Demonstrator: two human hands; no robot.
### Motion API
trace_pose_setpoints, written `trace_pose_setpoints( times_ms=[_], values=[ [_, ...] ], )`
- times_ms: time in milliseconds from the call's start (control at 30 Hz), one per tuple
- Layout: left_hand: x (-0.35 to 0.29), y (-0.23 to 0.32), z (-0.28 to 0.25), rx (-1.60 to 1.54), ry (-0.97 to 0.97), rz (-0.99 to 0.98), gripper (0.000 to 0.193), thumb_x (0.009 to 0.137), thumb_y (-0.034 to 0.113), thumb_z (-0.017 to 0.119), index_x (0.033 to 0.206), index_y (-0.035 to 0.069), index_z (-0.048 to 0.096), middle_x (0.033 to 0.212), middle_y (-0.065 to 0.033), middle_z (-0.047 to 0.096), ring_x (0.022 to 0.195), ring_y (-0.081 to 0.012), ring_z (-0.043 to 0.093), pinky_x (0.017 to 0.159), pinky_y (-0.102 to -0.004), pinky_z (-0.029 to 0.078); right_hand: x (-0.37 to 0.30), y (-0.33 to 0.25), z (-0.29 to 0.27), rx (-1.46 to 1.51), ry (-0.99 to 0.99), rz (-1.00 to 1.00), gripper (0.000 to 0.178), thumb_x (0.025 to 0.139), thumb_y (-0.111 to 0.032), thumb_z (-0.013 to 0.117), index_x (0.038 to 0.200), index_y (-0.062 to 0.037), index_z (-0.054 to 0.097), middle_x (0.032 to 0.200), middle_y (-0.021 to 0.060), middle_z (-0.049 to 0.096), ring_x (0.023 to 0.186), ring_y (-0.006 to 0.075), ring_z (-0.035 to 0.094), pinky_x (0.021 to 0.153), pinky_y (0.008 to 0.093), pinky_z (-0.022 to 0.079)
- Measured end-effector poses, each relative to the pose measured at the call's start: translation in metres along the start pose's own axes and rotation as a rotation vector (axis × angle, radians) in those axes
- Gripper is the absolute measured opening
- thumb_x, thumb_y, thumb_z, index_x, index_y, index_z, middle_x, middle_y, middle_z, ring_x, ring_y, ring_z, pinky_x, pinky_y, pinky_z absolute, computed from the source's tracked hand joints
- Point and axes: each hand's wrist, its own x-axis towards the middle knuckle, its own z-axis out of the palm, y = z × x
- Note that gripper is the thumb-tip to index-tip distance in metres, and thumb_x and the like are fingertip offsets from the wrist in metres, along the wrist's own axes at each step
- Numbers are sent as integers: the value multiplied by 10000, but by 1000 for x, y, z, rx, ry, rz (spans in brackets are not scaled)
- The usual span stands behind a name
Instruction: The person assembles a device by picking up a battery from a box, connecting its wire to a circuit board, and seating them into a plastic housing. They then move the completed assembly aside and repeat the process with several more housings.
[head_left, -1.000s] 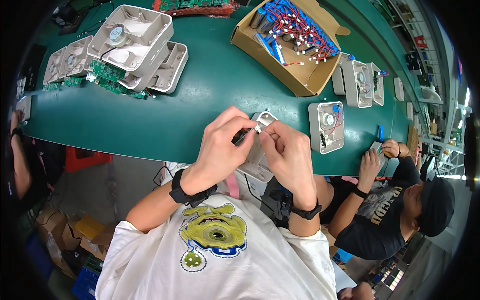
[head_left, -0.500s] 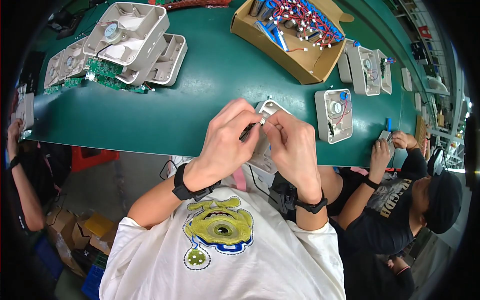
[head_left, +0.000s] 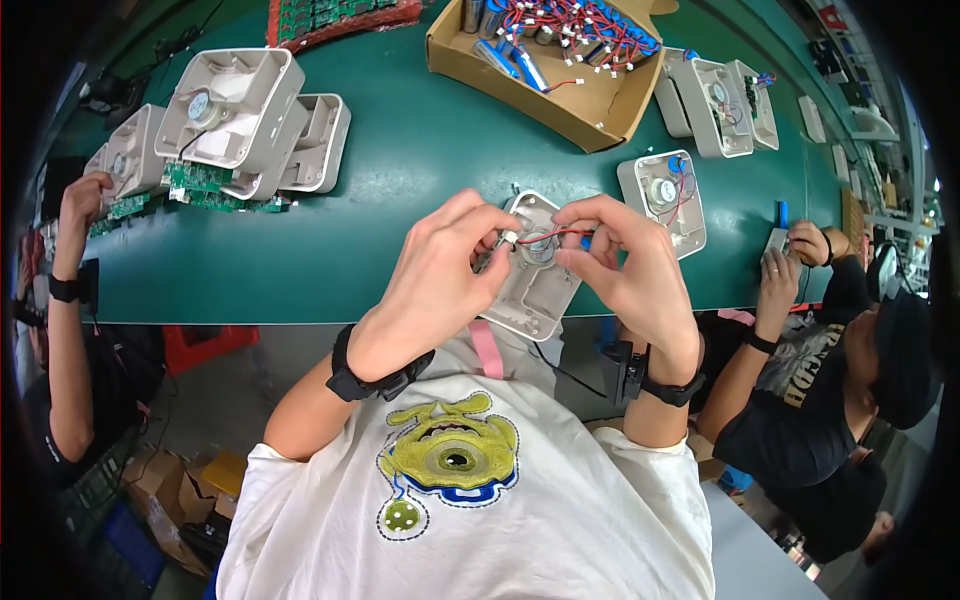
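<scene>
My left hand (head_left: 450, 260) pinches a small white plug connector (head_left: 510, 237) between thumb and forefinger, with something dark partly hidden in its fingers. A red wire (head_left: 560, 234) stretches from the connector toward my right hand (head_left: 630, 262), whose thumb and forefinger stand apart around the wire and a bit of blue battery (head_left: 587, 242). Beneath both hands an off-white plastic housing (head_left: 535, 312) rests slanted at the table's near edge. A round speaker (head_left: 540, 248) sits inside it, partly covered by the wires.
Stacked housings (head_left: 240, 100) with green circuit boards (head_left: 200, 178) stand at the left. A cardboard box (head_left: 560, 118) of blue wired batteries lies ahead. Another housing (head_left: 690, 235) is just right of my right hand. Co-workers' hands (head_left: 775, 275) work at right and at far left.
My right hand has drawn away from the connector to the right, uncovering the red wire and the speaker. My left hand keeps its pinch. The left co-worker's hand has reached up to the housings.
</scene>
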Motion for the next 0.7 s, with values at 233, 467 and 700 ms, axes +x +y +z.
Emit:
trace_pose_setpoints(
  times_ms=[233, 467, 700],
  values=[
    [7, 16, -12, 134, -96, -175, 109, 845, 12, 837, 922, -8, 762, 745, -38, 589, 645, -88, 529, 572, -274, 430, -33, 17, 15, 120, 304, -85, 511, 836, 19, 815, 1323, -22, 662, 1274, 101, 713, 960, 171, 699, 794, 293, 545],
    [-9, 16, -4, 111, -106, -134, 92, 853, 38, 856, 881, -5, 780, 717, -35, 570, 621, -85, 489, 539, -277, 397, -79, -13, 68, -299, 229, 22, 968, 763, -216, 943, 1531, 58, 421, 1587, 305, 408, 1434, 501, 436, 1135, 538, 432],
    [-48, 3, 23, 177, 2, 97, 65, 882, 17, 811, 911, -29, 776, 826, -86, 582, 674, -222, 555, 572, -355, 445, -68, -12, 94, -398, 270, 112, 1036, 742, -239, 932, 1526, 128, 362, 1576, 361, 363, 1473, 562, 355, 1187, 634, 356]
  ],
)
